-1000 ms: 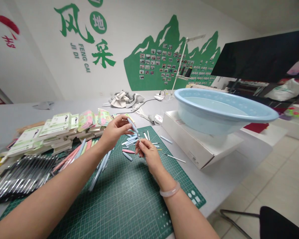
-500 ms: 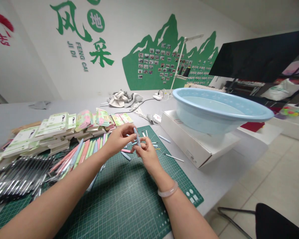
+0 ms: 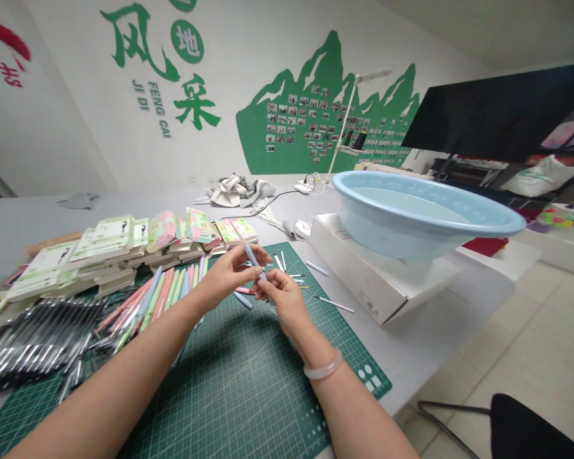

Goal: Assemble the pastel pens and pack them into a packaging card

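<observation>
Left hand (image 3: pixel 236 271) and right hand (image 3: pixel 282 294) pinching light-blue pen (image 3: pixel 252 256) between fingertips; green mat (image 3: pixel 249 382) below hands.

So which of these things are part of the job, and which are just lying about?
Seemingly part of it:
light-blue pen, in the left hand and right hand
green mat
coloured pens
black-and-clear pens

Probably just lying about:
light-blue basin
grey and cream cloths

Unclear:
printed boxes beside the pens
</observation>
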A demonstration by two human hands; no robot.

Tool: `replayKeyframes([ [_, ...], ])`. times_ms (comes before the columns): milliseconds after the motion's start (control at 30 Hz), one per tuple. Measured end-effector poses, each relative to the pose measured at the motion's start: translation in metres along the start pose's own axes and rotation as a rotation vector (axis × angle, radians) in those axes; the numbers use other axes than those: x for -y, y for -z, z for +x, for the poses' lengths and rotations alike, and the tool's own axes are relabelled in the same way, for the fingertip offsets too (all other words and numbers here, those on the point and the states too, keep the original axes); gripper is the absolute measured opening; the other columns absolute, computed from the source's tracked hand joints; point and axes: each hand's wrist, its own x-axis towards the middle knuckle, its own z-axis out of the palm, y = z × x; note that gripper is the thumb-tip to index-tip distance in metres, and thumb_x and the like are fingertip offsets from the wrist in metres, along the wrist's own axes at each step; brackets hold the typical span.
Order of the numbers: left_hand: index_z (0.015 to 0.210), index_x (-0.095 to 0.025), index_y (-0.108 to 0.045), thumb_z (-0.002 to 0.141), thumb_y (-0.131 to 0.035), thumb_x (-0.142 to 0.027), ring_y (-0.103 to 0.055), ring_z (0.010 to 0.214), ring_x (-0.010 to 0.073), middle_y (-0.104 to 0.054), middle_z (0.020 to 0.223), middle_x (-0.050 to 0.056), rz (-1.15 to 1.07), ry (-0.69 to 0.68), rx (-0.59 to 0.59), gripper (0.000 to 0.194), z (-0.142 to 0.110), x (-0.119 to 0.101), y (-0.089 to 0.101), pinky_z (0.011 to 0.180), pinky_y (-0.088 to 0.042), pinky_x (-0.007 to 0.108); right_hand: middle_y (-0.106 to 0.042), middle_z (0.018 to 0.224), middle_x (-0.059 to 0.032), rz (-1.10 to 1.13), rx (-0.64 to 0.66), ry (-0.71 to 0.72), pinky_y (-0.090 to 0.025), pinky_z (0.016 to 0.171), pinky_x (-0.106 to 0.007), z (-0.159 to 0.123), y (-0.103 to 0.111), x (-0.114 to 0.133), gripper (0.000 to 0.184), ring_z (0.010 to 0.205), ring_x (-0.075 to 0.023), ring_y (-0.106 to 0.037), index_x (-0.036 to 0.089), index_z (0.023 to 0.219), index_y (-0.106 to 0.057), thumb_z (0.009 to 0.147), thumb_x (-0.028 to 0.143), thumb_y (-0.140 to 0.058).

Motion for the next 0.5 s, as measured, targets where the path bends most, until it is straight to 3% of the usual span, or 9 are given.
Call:
replayKeyframes([
  [133,0.091,-0.018,-0.058,0.070,-0.070,-0.029,-0.059,0.081,0.0169,-0.061,0.087,0.002,-0.021,0.052,-0.140,0.026,0.003,0.005,-0.006,0.072,-0.047,0.027,-0.067,0.070,-0.0017,-0.005,-0.031,0.003,-0.041,0.061,-0.025,0.000,-0.001,-0.001,0.017,0.059,-0.0117,-0.055,0.017,0.077,-0.057,0.078,0.033,-0.065],
  [300,0.092,-0.018,-0.059,0.073,-0.068,-0.030,-0.058,0.084,0.0160,-0.062,0.089,0.002,-0.126,0.041,-0.133,0.024,0.004,0.012,-0.009,0.074,-0.045,0.026,-0.068,0.071,-0.0016,0.033,-0.033,0.003,-0.040,0.059,-0.024,0.000,0.000,0.000,0.017,0.059,-0.0111,-0.055,0.017,0.078,-0.057,0.078,0.032,-0.065],
  [500,0.082,-0.015,-0.063,0.074,-0.068,-0.031,-0.052,0.066,0.0115,-0.057,0.072,-0.001,-0.065,0.056,-0.206,0.018,0.005,0.015,-0.008,0.063,-0.041,0.022,-0.067,0.068,-0.0012,0.041,-0.034,-0.006,-0.040,0.058,-0.022,0.001,0.000,0.002,0.015,0.057,-0.0106,-0.055,0.016,0.078,-0.059,0.078,0.029,-0.065],
])
